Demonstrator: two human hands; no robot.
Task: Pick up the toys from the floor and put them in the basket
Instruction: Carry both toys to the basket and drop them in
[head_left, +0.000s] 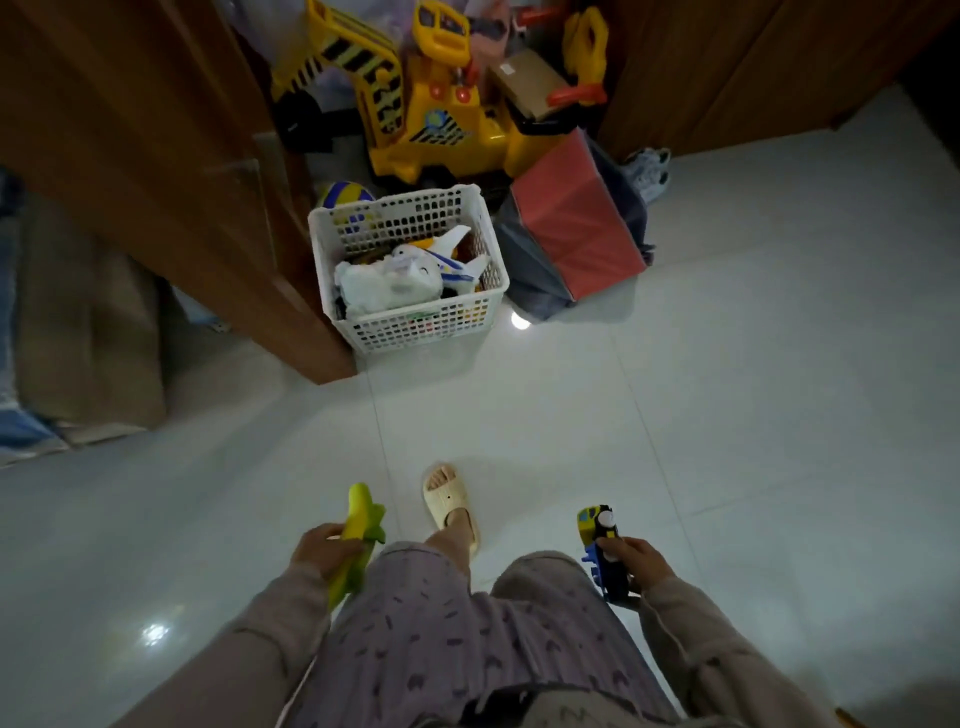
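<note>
My left hand (324, 553) is closed around a yellow-green toy corn cob (358, 525) held low by my left leg. A blue, black and yellow toy train (602, 545) sits in the grip of my right hand (644, 564) beside my right leg. The white perforated basket (358, 332) stands on the floor well ahead of me, against a wooden cabinet. Inside it lie a white plush toy (384, 283) and a white toy airplane (457, 260). Both hands are far short of the basket.
A big yellow ride-on excavator (431, 114) stands behind the basket, with a ball (345, 195) at its left. A red and grey fabric box (571, 228) lies right of the basket. The wooden cabinet (156, 171) fills the left. My slippered foot (449, 501) steps on pale floor tiles.
</note>
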